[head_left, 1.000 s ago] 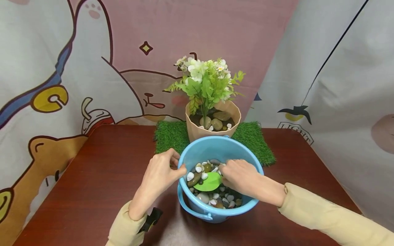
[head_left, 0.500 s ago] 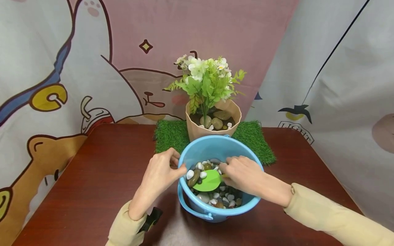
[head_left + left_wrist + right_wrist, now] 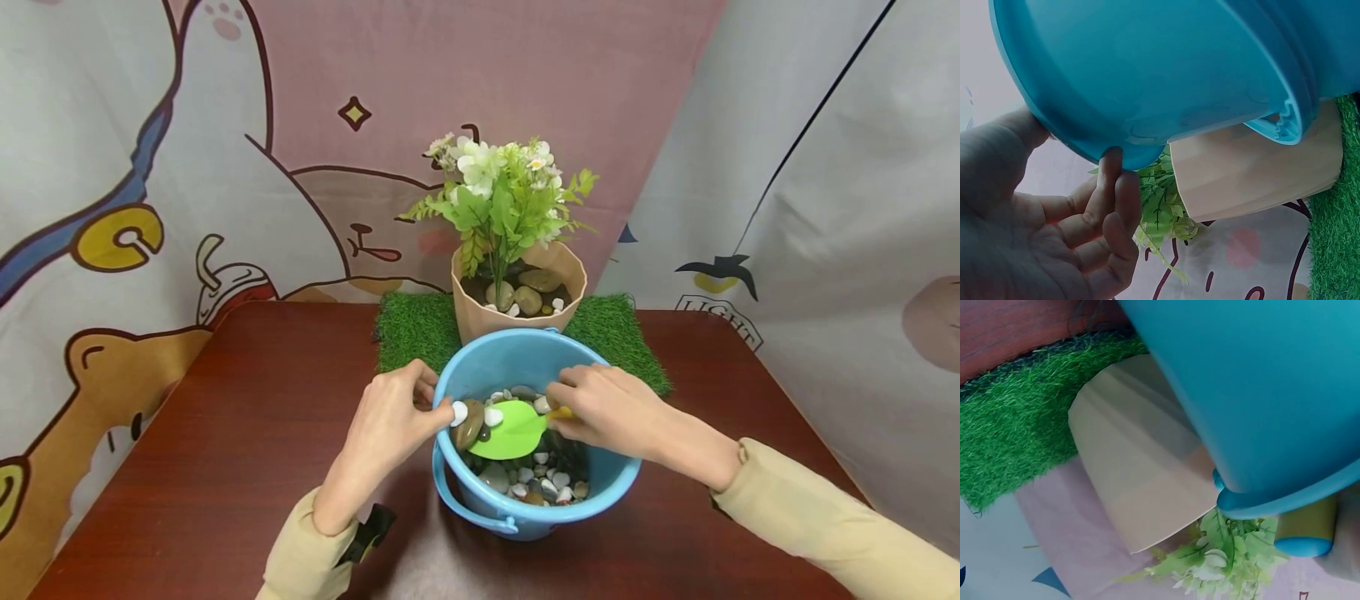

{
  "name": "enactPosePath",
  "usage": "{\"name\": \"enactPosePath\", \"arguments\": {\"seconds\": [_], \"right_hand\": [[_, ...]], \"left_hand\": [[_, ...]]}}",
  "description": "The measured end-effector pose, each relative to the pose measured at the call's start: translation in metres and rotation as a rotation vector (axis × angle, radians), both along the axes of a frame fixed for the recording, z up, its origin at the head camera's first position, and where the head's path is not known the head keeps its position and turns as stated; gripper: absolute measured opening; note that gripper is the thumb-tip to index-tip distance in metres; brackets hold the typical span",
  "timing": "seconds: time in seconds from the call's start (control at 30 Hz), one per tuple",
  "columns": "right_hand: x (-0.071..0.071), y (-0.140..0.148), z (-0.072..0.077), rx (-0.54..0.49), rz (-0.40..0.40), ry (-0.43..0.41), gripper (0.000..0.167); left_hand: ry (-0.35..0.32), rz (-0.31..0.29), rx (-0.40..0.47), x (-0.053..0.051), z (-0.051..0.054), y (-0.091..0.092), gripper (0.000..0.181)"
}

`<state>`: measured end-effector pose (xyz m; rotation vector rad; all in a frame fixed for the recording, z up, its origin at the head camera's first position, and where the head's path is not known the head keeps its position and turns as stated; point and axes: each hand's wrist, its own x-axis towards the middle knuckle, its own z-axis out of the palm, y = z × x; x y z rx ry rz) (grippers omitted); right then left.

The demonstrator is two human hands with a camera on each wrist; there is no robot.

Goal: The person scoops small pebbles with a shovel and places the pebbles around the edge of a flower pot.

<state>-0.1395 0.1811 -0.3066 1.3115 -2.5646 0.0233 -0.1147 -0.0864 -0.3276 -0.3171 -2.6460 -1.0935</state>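
Right hand (image 3: pixel 617 414) clasps green toy shovel (image 3: pixel 512 435) inside blue bucket (image 3: pixel 504 360), left hand (image 3: pixel 392 414) pinching bucket rim — brown stone (image 3: pixel 470 423) at shovel's edge (carried or not, unclear) may tumble if shovel tilts

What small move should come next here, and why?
Probably raise the shovel slowly, kept level by the right grip: loose stones lie toward its tip, within the bucket's mouth, and could roll off if it tilts.
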Motion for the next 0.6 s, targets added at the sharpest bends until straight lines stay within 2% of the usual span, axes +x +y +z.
{"name": "enactPosePath", "arguments": {"seconds": [0.27,0.6], "right_hand": [[-0.008,0.008,0.001,-0.063,0.094,-0.007,0.017],[-0.013,0.02,0.005,-0.126,0.142,-0.039,0.015]], "left_hand": [[0.004,0.003,-0.003,0.0,0.0,0.0,0.017],[-0.01,0.0,0.006,0.0,0.0,0.0,0.017]]}}
